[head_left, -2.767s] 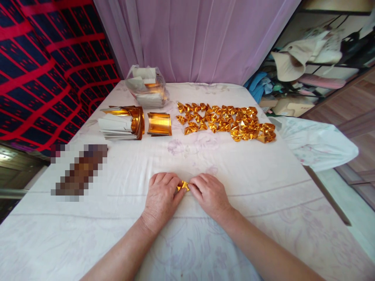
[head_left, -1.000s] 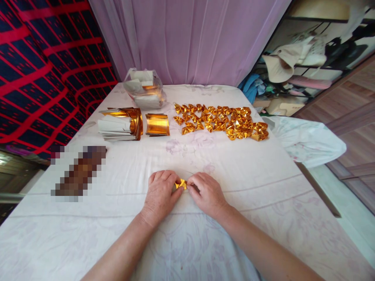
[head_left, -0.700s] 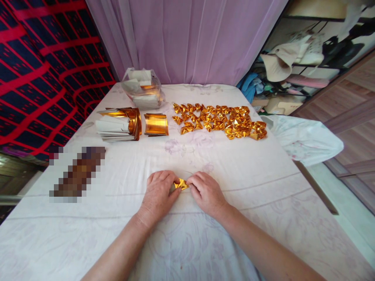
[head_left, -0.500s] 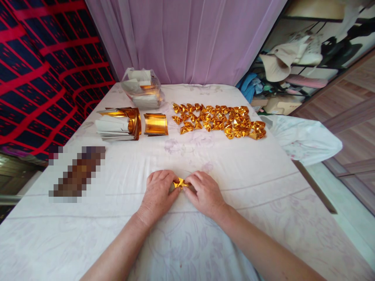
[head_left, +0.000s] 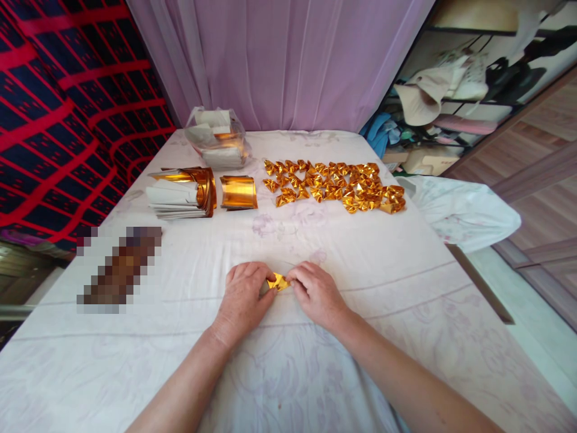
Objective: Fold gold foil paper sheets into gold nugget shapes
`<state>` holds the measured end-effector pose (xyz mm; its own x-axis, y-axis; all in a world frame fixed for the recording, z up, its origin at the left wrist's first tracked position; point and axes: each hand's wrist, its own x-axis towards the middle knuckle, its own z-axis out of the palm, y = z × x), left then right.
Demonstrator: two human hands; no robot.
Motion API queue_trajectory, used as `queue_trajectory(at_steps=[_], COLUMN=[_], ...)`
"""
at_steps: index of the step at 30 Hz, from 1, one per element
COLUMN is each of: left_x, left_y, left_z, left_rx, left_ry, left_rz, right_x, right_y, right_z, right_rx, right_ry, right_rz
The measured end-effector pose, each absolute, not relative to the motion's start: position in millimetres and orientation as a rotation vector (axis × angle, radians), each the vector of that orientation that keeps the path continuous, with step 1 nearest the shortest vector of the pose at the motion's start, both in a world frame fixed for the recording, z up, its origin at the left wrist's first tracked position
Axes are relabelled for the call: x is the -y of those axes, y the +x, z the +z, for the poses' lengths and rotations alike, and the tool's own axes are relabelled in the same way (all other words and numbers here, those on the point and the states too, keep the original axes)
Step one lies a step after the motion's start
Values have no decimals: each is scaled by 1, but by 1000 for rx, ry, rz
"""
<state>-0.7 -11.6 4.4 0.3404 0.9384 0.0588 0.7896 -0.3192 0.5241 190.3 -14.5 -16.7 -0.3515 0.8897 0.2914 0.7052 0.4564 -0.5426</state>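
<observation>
A small folded piece of gold foil paper (head_left: 279,281) lies between my two hands near the middle of the bed-like, cloth-covered surface (head_left: 189,252). My left hand (head_left: 246,294) pinches its left end between thumb and fingers. At its right end, my right hand (head_left: 318,294) has thumb and fingertips closed on the corner. Farther back on the right are several rows of finished-looking folded gold foil pieces (head_left: 333,183). A small stack of flat gold foil sheets (head_left: 238,192) lies to their left, beside a thicker stack of foil-backed paper (head_left: 178,195).
A clear plastic bag (head_left: 219,138) of more foil paper stands at the back, before a purple curtain (head_left: 288,66). Left of my hands is a pixelated brown object (head_left: 121,267). A white bag (head_left: 469,210) and a shelf with a hat (head_left: 421,96) are at the right.
My right thumb and fingertips have shifted slightly toward the right end of the foil piece, showing more of it. My left hand keeps its pinch. The view has turned a little.
</observation>
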Motion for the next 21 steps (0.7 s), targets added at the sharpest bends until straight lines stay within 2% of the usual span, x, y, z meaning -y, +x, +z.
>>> queue_trajectory(at_steps=[11, 21], left_x=[9, 5], left_y=[-15, -22], left_z=[-3, -2], left_rx=[-1336, -1334], left_ry=[2291, 2430], left_rz=[615, 620], right_x=[31, 32], right_y=[190, 191], right_z=[-12, -10], right_rx=[2342, 2345], right_ry=[-1278, -1310], right_rz=[150, 115])
